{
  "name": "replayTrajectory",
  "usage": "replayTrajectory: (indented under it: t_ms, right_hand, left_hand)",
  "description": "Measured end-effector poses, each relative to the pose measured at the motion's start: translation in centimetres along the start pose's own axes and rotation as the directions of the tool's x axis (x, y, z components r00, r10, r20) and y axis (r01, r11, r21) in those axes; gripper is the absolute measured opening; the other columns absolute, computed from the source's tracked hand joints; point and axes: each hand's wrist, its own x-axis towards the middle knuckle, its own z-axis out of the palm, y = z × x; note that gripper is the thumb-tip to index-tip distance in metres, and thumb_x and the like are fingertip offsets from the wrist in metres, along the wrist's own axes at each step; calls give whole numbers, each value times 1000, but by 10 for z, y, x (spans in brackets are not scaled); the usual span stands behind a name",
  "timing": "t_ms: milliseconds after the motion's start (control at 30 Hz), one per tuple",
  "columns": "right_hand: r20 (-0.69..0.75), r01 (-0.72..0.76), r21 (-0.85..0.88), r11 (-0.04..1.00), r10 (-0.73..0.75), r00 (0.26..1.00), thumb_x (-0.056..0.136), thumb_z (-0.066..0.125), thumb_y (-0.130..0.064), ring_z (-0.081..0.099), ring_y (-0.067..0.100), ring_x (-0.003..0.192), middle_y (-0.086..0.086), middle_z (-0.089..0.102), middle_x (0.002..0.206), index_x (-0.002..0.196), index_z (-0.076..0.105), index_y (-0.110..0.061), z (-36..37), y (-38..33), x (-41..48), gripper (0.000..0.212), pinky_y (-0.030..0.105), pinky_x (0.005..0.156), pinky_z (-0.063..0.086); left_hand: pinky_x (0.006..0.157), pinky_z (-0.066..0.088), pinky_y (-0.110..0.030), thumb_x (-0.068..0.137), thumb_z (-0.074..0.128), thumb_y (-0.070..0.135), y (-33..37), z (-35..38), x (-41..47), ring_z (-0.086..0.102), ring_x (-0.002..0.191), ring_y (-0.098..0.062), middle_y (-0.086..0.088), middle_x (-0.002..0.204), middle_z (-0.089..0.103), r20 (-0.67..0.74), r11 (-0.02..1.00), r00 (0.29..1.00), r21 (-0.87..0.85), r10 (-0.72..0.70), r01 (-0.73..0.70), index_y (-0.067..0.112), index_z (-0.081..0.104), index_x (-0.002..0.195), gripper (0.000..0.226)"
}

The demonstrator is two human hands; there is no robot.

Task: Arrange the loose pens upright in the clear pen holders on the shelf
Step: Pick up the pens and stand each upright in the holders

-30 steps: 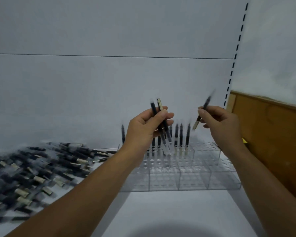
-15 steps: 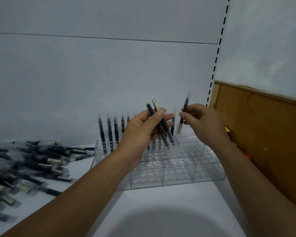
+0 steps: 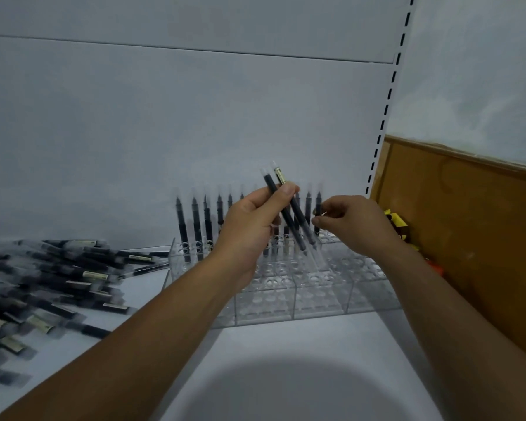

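My left hand (image 3: pixel 252 226) is raised over the clear pen holders (image 3: pixel 319 299) and grips two black pens (image 3: pixel 298 221) that slant down to the right. My right hand (image 3: pixel 353 221) pinches a black pen (image 3: pixel 318 202) that stands upright at the right end of the holders' back row. Several more pens (image 3: pixel 196 226) stand upright along that back row, some hidden behind my left hand. The front rows of holes hold nothing. A heap of loose black pens (image 3: pixel 58 278) lies on the white shelf (image 3: pixel 286 360) to the left.
The white back panel (image 3: pixel 195 132) rises right behind the holders. A slotted shelf upright (image 3: pixel 386 117) and a brown wooden panel (image 3: pixel 468 238) close off the right side. Yellow and orange items (image 3: pixel 397 223) sit in the corner by the panel.
My right hand has brought its pen down from mid-air into the right end of the back row. The left hand has kept its two pens. The view has shifted, so more standing pens show.
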Motion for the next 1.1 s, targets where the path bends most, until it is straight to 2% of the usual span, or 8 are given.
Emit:
replayTrajectory:
  t_ms: [100, 167, 267, 367, 467, 733, 933, 1100]
  right_hand:
    - [-25, 7, 8, 1000, -7, 1000, 88, 67, -43, 62, 11, 88, -7, 70, 99, 108, 72, -23, -7, 3, -5, 29, 36, 81, 55]
    - [-163, 13, 44, 999, -5, 987, 89, 64, -46, 61, 6, 83, -9, 70, 94, 102, 73, -24, -15, 0, -11, 26, 31, 75, 54]
    - [-260, 78, 293, 953, 1, 966, 92, 54, -51, 63, 4, 74, -10, 71, 84, 91, 73, -23, -26, -17, -22, 34, 26, 68, 52]
    - [23, 27, 420, 907, -41, 999, 84, 46, -61, 66, 0, 75, -11, 72, 86, 96, 73, -24, -29, -34, -32, 47, 18, 65, 48]
    - [243, -70, 494, 867, -61, 968, 78, 58, -53, 67, 7, 70, -6, 74, 83, 96, 71, -19, -30, -39, -36, 41, 21, 62, 51]
    - [177, -199, 850, 489, 90, 980, 68, 77, -15, 58, 6, 59, -3, 64, 70, 87, 68, -10, -38, -32, -28, 21, 15, 51, 48]
    - [175, -212, 928, 306, 146, 974, 77, 72, -8, 56, 5, 56, -6, 60, 59, 88, 65, -10, -38, -31, -27, 13, 12, 53, 50]
    - [147, -165, 978, 124, 143, 979, 83, 67, -6, 63, 5, 63, -2, 67, 70, 83, 65, -8, -36, -33, -27, 3, 12, 60, 54]
  left_hand:
    - [66, 40, -22, 86, 65, 40, 0, 0, -1, 44, 65, -8, 4, 81, 59, -7, 999, 1000, -41, 12, -13, 24, 74, 98, 23]
    - [64, 44, -21, 87, 66, 35, 0, -1, 0, 46, 60, -6, 0, 79, 59, -6, 996, 1000, -93, 15, -15, 21, 74, 95, 18]
    - [62, 51, -17, 88, 66, 28, 0, -3, 2, 56, 60, -5, 1, 76, 64, -27, 984, 1000, -179, 10, -15, 14, 72, 95, 16]
    - [63, 53, -16, 88, 66, 25, 1, -4, 2, 61, 61, -4, 3, 71, 67, -52, 965, 999, -259, 14, -27, 13, 70, 90, 12]
    - [66, 54, -16, 88, 66, 24, 2, -5, 1, 62, 63, -3, 4, 71, 68, -58, 959, 998, -280, 31, -46, 13, 69, 91, 12]
    - [70, 55, -18, 86, 66, 10, 2, -4, -1, 69, 77, -11, -4, 81, 72, 51, 950, 999, -311, -1, 17, 8, 71, 98, 12]
    - [73, 57, -21, 84, 67, 3, 1, -4, -1, 71, 78, -14, -6, 83, 72, 84, 967, 996, -248, -35, 55, 4, 71, 99, 15]
    - [78, 57, -22, 86, 67, 5, -3, -4, 0, 71, 84, -12, -5, 90, 73, 56, 981, 998, -187, -30, 40, 7, 71, 105, 19]
